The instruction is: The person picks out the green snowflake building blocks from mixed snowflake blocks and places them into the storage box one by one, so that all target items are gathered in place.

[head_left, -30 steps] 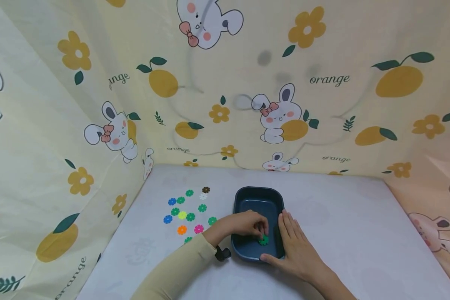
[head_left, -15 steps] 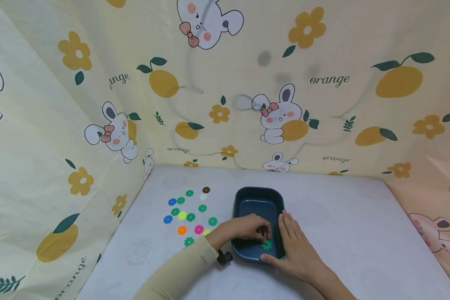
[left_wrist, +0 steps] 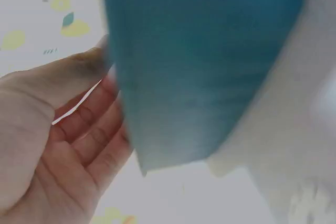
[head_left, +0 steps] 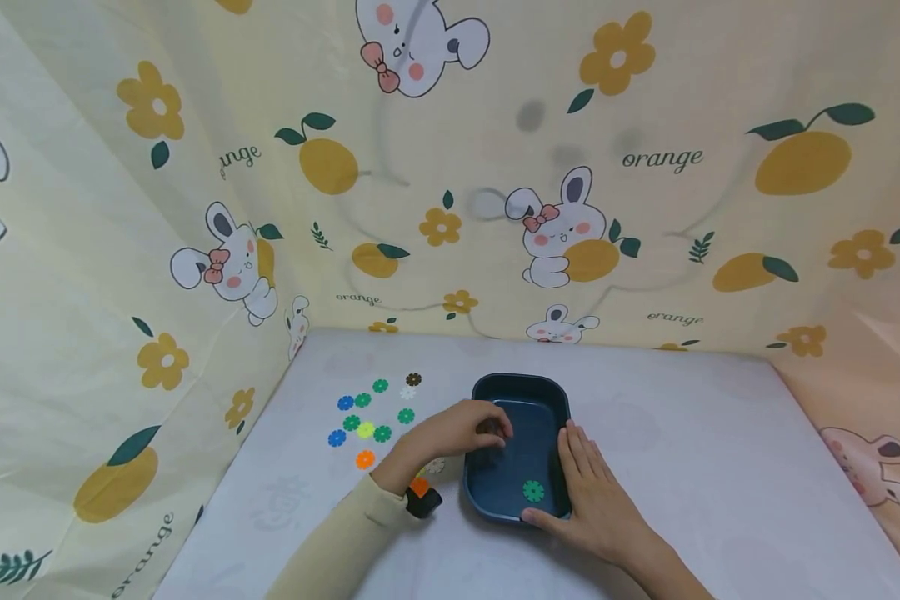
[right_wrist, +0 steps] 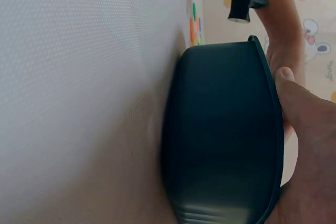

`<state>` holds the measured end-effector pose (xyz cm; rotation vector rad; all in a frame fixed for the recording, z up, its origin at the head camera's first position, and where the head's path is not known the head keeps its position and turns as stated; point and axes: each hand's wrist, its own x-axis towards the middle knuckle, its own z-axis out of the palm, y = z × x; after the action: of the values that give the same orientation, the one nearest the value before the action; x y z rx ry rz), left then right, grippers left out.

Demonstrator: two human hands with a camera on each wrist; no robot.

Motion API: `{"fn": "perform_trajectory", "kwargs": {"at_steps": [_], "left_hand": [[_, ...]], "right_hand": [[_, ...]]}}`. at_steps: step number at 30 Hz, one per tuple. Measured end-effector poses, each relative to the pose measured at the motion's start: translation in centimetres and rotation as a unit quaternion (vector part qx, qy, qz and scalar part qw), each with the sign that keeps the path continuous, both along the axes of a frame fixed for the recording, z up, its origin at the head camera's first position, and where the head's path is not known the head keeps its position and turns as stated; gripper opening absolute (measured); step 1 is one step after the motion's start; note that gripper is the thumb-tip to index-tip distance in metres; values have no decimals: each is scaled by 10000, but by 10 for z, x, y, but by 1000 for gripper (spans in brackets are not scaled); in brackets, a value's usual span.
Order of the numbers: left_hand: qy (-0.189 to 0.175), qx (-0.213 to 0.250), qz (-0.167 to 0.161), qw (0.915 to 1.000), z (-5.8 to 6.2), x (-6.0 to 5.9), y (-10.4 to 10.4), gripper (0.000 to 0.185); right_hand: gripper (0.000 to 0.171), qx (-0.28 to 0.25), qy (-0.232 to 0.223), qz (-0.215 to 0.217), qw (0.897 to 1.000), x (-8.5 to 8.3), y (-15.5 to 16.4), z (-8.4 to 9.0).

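A green notched plastic disc, like a snowflake building piece (head_left: 533, 491), lies at the near end of a dark blue rectangular tray (head_left: 525, 446). My left hand (head_left: 459, 430) hangs over the tray's left rim, fingers loosely bent with nothing between them. Seen from the left wrist, that hand (left_wrist: 79, 140) is relaxed beside the blue tray wall (left_wrist: 184, 93). Along the tray's right rim rests my right hand (head_left: 600, 504), fingers straight and thumb over the near corner. From the right wrist, its thumb (right_wrist: 290, 85) sits at the rim of the tray (right_wrist: 226, 124).
Left of the tray lie several loose discs: green (head_left: 382, 433), blue (head_left: 337, 437), yellow (head_left: 365, 429), orange (head_left: 365, 459), brown (head_left: 413, 379) and white (head_left: 407, 392). The left forearm and black wrist camera (head_left: 422, 502) cover others. A patterned cloth backdrop (head_left: 450, 167) surrounds the white table.
My left hand has let go of the green disc, which stays in the tray, and has moved left and away to the left rim. My right hand stays in place.
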<state>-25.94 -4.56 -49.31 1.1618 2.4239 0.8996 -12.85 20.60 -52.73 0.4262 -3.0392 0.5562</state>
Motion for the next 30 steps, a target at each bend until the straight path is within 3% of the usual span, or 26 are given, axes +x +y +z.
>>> {"fn": "perform_trajectory", "kwargs": {"at_steps": [5,10,20,30], "left_hand": [[-101,355,381,9986,8,-6,-30,20],[-106,241,831,9962,8,-11,-57,22],[-528,-376,1471,9870,-16,-9,-92,18],[-402,-714,1793,9804,-37,-6,-104,22]], "right_hand": [[133,31,47,-9,10000,0,-1,0],[133,-3,21,-26,10000,0,-1,0],[133,-77,48,-36,10000,1,0,-2],[133,-36,64,4,10000,0,0,-2]]}}
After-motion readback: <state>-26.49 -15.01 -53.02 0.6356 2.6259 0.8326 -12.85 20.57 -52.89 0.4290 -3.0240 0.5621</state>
